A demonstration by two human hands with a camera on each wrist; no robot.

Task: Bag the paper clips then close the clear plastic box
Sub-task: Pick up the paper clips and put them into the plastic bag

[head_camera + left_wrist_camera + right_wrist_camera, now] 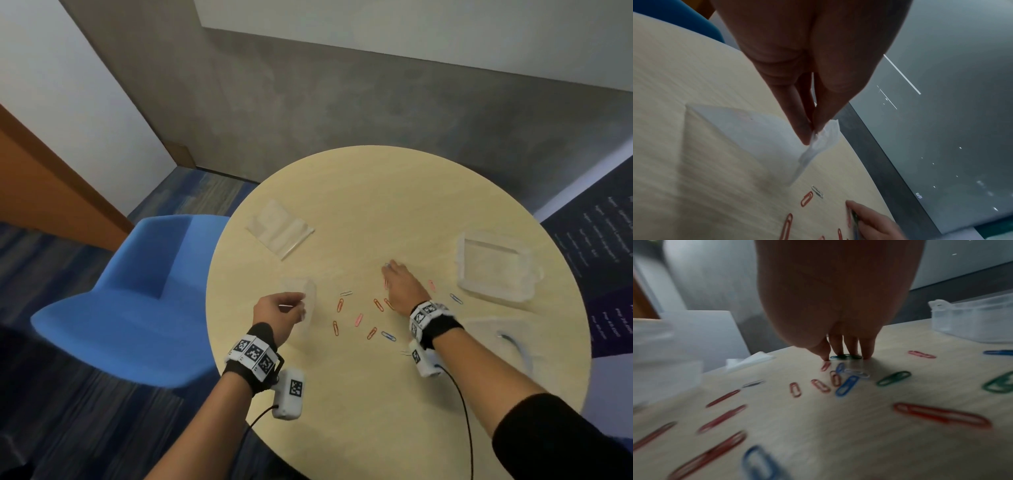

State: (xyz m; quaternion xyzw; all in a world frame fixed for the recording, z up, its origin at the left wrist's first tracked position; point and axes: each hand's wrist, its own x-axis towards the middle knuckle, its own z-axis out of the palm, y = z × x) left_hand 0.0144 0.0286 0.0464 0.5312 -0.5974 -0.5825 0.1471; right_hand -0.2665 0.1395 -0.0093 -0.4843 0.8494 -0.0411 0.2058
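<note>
Soft, even indoor light falls on the round pale wooden table [359, 205], with no hard glare. The head view bends straight wall lines at its edges and is slightly soft. Both wrist views are dim, the palms dark. In the right wrist view the coloured paper clips [844, 384] nearest the lens smear with blur, and a faint shadow lies under the fingertips [867, 353]

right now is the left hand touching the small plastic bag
Touching. The left wrist view shows the left hand pinching the small plastic bag's top edge between thumb and fingertips, lifting that corner off the table.
</note>
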